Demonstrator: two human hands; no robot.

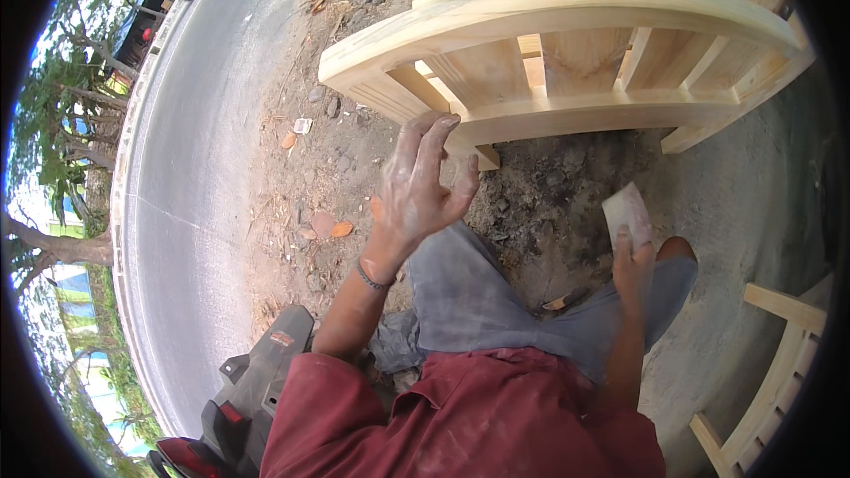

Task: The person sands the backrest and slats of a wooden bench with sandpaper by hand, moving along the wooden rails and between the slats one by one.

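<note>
In the head view, your left hand is raised at the near left end of a pale slatted wooden piece, which fills the upper right with its curved rail toward you. Your fingers are bent and loosely parted, the thumb standing well away from them; the fingertips overlap the wood's edge, but you cannot tell from here whether they touch it. Whitish dust coats that hand, and a dark band circles your wrist. Your right hand is closed around the lower end of a pale flat pad, held above your bent right knee, near the wooden piece but apart from it.

Just beside your left thigh lies a crumpled grey bag; its contents are hidden. To its left, a dark motorbike bears a small reddish marking, too small to make out. On the dirt ground lies a small printed scrap, also too small to read. A second slatted wooden piece stands at the lower right.
</note>
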